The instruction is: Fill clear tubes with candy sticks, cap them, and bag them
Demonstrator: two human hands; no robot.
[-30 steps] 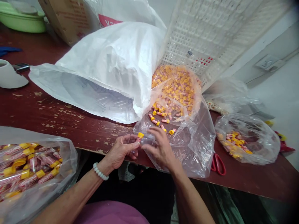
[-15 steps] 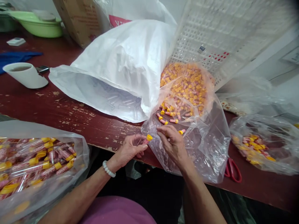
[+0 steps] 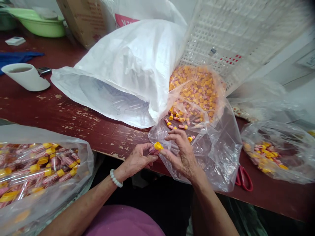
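My left hand (image 3: 140, 159), with a bracelet of pale beads (image 3: 115, 178) at its wrist, is closed around a small clear tube. In its end sits a red-and-white printed piece with a yellow cap (image 3: 157, 146). My right hand (image 3: 181, 154) is just to the right, thumb and fingers apart, the thumb tip at the cap's edge; I cannot tell if it touches. Beyond the hands, several loose yellow-capped pieces (image 3: 182, 127) lie at the mouth of a clear plastic bag (image 3: 216, 157) full of the same. Clear tubes (image 3: 134, 106) lie inside a white sack (image 3: 128, 62).
On the left, a plastic bag (image 3: 83, 157) holds many yellow-capped tubes. Red-handled scissors (image 3: 244, 179) and another bag (image 3: 297, 157) of capped pieces are on the right. A white cup (image 3: 27, 78) stands at the left. A white perforated crate (image 3: 236, 42) leans behind.
My right hand has moved left and its thumb has come to the yellow cap. The capped piece now sits farther into the tube's end and the cap's opening faces me more.
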